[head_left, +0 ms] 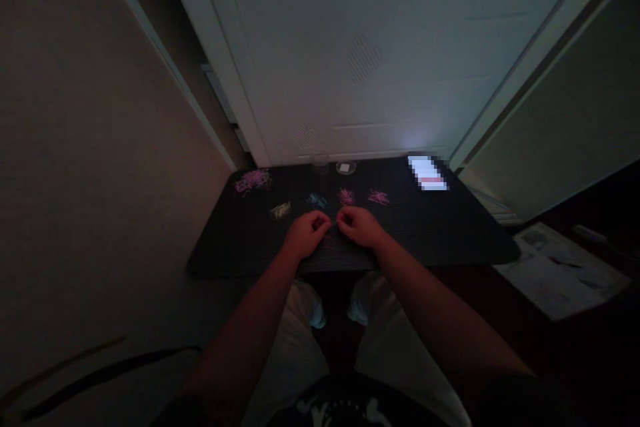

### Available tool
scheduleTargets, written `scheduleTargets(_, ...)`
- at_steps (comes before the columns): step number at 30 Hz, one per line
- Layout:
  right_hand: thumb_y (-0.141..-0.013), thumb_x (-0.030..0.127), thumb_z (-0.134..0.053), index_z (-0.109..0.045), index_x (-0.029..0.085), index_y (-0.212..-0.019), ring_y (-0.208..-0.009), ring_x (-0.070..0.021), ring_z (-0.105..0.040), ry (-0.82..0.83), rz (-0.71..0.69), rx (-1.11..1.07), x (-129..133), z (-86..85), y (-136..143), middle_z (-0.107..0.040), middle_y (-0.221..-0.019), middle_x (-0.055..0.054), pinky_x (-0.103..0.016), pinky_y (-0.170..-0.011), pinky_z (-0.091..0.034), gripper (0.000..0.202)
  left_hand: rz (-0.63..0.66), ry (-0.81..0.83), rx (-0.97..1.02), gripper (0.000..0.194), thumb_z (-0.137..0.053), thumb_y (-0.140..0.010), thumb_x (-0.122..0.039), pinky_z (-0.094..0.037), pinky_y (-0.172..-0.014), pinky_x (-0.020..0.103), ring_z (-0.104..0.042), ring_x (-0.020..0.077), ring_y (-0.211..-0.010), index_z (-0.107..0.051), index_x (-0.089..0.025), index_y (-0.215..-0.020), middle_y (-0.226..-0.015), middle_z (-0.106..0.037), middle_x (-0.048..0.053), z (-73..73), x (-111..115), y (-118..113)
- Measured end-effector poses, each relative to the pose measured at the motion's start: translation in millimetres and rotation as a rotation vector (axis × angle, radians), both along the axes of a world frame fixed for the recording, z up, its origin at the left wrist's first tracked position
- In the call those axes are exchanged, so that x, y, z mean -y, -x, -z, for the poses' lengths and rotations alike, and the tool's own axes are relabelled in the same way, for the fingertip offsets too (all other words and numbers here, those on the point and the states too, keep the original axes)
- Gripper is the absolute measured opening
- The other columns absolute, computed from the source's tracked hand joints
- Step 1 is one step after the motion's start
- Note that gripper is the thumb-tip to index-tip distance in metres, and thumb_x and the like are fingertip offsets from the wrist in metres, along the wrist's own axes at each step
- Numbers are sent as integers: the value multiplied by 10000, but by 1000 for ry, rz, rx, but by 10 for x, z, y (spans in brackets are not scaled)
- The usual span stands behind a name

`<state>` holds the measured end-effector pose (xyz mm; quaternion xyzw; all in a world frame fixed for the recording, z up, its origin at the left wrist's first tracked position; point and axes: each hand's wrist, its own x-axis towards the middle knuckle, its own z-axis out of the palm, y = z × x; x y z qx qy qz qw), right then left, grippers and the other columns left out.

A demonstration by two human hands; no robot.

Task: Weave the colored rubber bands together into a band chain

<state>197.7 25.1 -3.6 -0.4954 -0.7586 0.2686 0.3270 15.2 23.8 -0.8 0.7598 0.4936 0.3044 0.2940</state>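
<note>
My left hand [307, 233] and my right hand [361, 225] are close together over the front middle of a dark table [425, 233]. The fingers of both are pinched, tips facing each other. What they hold is too small and dim to make out. Just below the fingertips lies a faint reddish scatter of thin pieces [329, 242]. Beyond my hands are small heaps of thin, stick-like pieces: a pale yellow heap [281, 211], a blue heap [317, 200], a pink heap [346, 197] and another pink heap [379, 197].
A larger mixed purple-pink heap [253, 180] lies at the back left. A clear container [320, 161] and a small round dish [346, 167] stand by the white panel [400, 47]. A lit, pixelated screen [427, 173] is at the back right. The room is dim.
</note>
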Motion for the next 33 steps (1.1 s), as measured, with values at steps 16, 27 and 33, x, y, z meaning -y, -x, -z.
scheduleTargets(16,-744,220,-537,-598,163,-716,-594,-119,-517,-27,295,180,-96,-164,-427,-602,-667,-14,-234,-568,-368,88,-41,-37,49,157,-527,-808,-315,-430,-617,238,-570,123,-673,-605,-179,-828,-753,-632,3,4,11,8)
scheduleTargets(27,-773,276,-590,-629,176,-745,-644,-152,-544,72,432,506,-399,-379,-946,-640,-746,-62,-269,-564,-359,111,-28,-57,57,159,-542,-794,-326,-435,-632,248,-578,129,-684,-613,-184,-805,-761,-641,4,31,15,15)
scheduleTargets(33,-847,269,-486,-643,145,-832,-702,-154,-547,50,441,519,-362,-509,-921,-662,-843,-106,-276,-616,-363,201,-38,-26,120,143,-546,-790,-304,-437,-626,240,-577,124,-672,-608,-176,-810,-749,-636,4,18,14,9)
